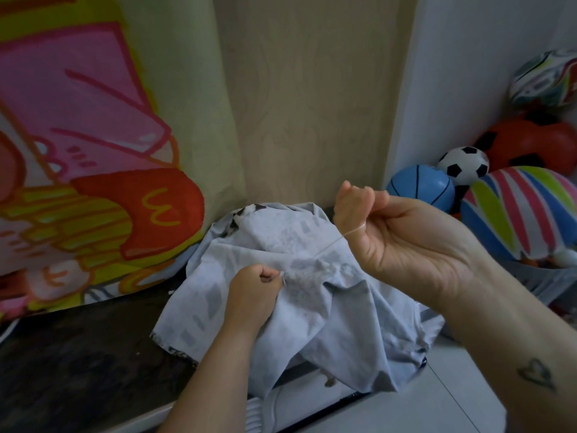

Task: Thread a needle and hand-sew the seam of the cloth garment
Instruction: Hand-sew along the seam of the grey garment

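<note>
Pale blue garment [312,310] sits bunched mid-scene, hanging over the dark desk's [78,354] right edge. Left hand [253,295] pinches the cloth at the seam. Right hand [390,232] (raised, fingers curled) grips the white thread [327,246], pulled taut. Toy balls [515,210] far right.

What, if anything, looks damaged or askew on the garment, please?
The pale blue-grey cloth garment has a ragged-looking lower-left edge over the dark tabletop. The fabric also puckers at the seam beside the left hand, where the white thread pulls.
</note>
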The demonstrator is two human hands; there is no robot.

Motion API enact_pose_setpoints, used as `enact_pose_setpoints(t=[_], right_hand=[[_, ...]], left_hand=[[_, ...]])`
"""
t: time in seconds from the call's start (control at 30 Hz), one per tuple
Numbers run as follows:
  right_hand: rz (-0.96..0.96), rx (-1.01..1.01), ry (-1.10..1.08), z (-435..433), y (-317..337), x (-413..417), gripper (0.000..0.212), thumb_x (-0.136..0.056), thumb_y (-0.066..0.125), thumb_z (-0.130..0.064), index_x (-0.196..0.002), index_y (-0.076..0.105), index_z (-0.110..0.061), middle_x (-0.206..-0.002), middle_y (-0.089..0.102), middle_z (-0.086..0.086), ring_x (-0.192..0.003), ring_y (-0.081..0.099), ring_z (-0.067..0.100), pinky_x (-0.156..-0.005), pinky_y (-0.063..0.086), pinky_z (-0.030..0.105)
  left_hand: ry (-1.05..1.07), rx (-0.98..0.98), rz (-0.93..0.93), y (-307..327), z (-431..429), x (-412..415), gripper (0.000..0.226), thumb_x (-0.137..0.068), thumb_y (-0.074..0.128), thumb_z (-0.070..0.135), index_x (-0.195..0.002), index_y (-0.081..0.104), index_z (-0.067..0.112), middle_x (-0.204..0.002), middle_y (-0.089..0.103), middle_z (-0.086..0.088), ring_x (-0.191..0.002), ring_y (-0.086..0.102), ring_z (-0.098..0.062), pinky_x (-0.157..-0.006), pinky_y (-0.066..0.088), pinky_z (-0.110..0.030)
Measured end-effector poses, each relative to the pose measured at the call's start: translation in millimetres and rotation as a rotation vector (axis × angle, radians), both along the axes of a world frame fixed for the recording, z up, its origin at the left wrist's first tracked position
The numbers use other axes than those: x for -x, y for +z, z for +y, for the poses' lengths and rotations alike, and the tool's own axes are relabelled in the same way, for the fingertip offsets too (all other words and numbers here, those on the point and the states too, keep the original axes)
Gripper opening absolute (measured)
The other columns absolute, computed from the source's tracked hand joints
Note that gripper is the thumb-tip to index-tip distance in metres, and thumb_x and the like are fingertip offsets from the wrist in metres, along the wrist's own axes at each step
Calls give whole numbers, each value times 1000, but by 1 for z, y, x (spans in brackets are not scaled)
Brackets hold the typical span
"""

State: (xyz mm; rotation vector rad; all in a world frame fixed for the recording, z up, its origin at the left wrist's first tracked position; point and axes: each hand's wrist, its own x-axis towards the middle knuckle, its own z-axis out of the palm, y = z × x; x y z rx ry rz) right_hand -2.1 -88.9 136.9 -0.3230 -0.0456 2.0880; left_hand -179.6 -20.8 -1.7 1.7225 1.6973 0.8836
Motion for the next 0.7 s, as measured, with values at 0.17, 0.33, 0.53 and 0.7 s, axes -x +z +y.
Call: enact_pose_setpoints(t=[0.17,0.33,0.53,0.7], right_hand=[[-358,-244,-8,2,-6,1,4,-86,59,-2,-83,60,-3,-68,62,9,-54,62,17,-54,57,32],[-1291,-400,20,21,-47,3,9,-93,54,-11,-95,61,-5,-108,65,9,-69,68,16,-65,59,30],[-1360,-466,209,27,-69,-1,12,-90,59,-12,-97,61,-2,-81,63,9,-68,67,15,-69,59,28],[-1650,-584,51,28,-71,-9,6,-87,63,-20,-85,68,-17,-81,71,0,-73,68,8,-73,55,17]], left_hand=[[-56,10,23,11,-1,2,15,-94,57,26,-80,60,21,-76,58,14,-71,51,2,-57,38,-7],[-185,-13,-87,30,-9,4,18,-91,62,18,-79,61,31,-77,62,13,-68,57,1,-59,41,-12],[-311,-85,-113,50,-27,4,17,-88,65,18,-80,64,33,-65,59,20,-63,55,11,-57,39,-5],[-283,-73,-90,51,-29,4,17,-90,63,21,-82,63,36,-79,64,18,-72,58,6,-61,41,-8]])
